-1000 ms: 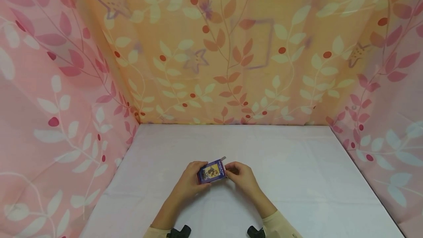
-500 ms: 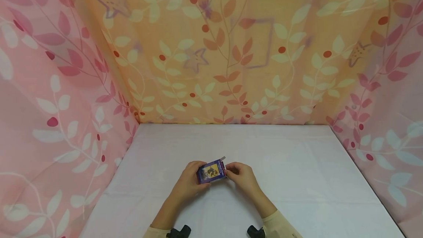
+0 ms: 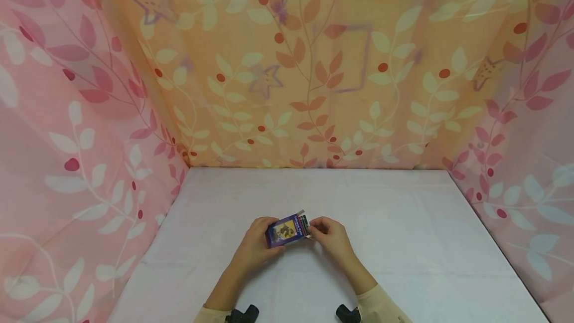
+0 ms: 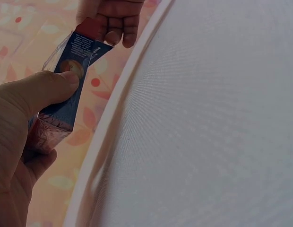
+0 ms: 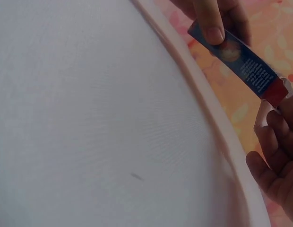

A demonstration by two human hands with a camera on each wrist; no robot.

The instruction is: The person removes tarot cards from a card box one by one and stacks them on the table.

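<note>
A small dark-blue card box (image 3: 284, 231) with a yellow picture on its face is raised over the white table. My left hand (image 3: 255, 242) grips its left end, thumb pressed on the narrow printed side, as the left wrist view shows. At the opposite end the box is open, with a red tab (image 4: 89, 28) and a blue lettered flap (image 4: 100, 53) sticking out. My right hand (image 3: 333, 237) is at this open end, thumb and forefinger pinching its edge. In the right wrist view the fingers reach behind the red tab, and the thumb is hidden.
A white cloth covers the table (image 3: 381, 213). Patterned curtains hang behind it (image 3: 287, 128) and along both sides. Black camera mounts sit at both wrists, by the beige sleeves (image 3: 381, 305).
The box's right end has opened wider, showing a dark and white edge. My right hand has shifted slightly right and up; my left hand has barely moved with the box.
</note>
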